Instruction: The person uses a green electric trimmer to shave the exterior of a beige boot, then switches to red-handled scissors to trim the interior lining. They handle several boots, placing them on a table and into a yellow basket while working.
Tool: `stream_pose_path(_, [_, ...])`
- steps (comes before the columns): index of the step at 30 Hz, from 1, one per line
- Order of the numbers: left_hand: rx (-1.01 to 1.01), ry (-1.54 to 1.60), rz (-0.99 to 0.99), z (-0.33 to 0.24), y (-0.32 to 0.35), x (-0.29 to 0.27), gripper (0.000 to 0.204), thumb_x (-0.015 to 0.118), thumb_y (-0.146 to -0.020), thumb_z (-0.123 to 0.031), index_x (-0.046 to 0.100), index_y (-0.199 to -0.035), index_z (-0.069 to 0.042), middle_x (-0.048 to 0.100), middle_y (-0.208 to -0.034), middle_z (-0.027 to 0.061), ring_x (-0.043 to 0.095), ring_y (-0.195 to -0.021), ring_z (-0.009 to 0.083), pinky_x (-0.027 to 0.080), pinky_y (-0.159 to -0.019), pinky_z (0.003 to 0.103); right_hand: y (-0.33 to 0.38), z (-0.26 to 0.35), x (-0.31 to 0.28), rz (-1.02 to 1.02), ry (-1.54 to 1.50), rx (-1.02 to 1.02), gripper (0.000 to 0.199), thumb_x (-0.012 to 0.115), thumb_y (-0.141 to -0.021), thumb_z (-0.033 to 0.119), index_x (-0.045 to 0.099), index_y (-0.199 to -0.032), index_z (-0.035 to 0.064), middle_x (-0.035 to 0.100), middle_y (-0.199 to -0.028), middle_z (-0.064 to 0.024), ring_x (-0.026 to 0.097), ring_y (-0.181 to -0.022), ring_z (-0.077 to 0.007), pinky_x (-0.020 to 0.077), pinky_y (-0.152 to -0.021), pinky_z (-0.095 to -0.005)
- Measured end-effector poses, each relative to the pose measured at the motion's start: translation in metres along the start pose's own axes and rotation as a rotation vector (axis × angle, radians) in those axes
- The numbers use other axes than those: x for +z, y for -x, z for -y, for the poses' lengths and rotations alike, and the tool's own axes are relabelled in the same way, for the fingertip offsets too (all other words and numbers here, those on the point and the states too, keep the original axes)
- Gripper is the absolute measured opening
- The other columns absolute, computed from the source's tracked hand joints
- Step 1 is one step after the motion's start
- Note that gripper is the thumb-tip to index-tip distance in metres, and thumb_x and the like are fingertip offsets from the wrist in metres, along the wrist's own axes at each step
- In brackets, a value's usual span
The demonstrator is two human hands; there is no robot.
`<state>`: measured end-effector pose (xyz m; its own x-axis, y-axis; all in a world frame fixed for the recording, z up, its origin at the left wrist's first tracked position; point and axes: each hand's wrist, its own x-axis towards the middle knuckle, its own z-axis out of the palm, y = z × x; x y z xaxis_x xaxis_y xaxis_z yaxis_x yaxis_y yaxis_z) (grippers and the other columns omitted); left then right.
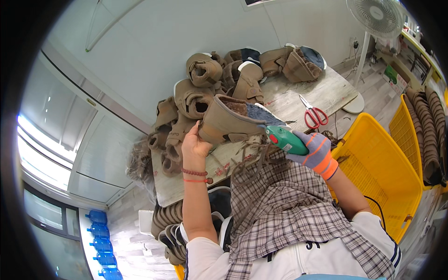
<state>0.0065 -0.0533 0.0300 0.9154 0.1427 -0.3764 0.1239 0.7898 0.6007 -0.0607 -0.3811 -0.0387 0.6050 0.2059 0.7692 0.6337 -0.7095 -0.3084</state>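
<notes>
Head view, frame centre: left hand (193,144), bare, fingers curled tight around the sole end of a tan fleece-lined boot (231,122), holding it up over the table (289,100). Right hand (316,151), in a grey glove with orange stripes, fingers wrapped closed on a green handheld power tool (285,139); its tip sits at the boot's grey fleece cuff, touching or just beside, can't tell which.

Risks, as I judge it: tool tip is close to the bare left hand's thumb side, so a slip off the soft fleece could hit skin. One-handed grip on the boot is at one end only, so it could twist under pressure. Cord trailing by the right forearm could snag on the yellow basket (373,163).

Counts: one boot in hand, one tool, one pair of red-handled scissors (315,115) on the table right of centre, roughly ten loose boots in the pile (219,79) at upper centre (overlapping, not exact), two yellow baskets at right, one standing fan (373,18) upper right, five blue bottles (100,242) lower left.
</notes>
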Motion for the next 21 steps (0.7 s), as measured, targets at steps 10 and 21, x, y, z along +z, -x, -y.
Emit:
stream_pose_path(10, [0.031, 0.105, 0.068, 0.013, 0.033, 0.008, 0.030, 0.040, -0.095, -0.015, 0.048, -0.120, 0.001, 0.054, -0.124, 0.0146, 0.051, -0.115, 0.0300, 0.037, -0.100, 0.049, -0.019, 0.002, -0.003, -0.028, -0.052, -0.050, 0.064, 0.081, -0.055, 0.043, 0.064, -0.106, 0.0097, 0.054, -0.057, -0.0086, 0.052, -0.048, -0.0243, 0.0423, -0.047, -0.0320])
stream_pose_path(21, [0.300, 0.167, 0.443, 0.038, 0.067, 0.012, 0.036, 0.045, -0.093, -0.010, 0.043, -0.128, 0.001, 0.048, -0.131, 0.0131, 0.044, -0.122, 0.0264, 0.033, -0.105, 0.044, -0.035, 0.018, -0.001, -0.092, -0.197, -0.028, 0.060, 0.082, -0.054, 0.041, 0.065, -0.100, 0.0065, 0.063, -0.068, -0.0103, 0.058, -0.054, -0.0249, 0.0465, -0.052, -0.0319])
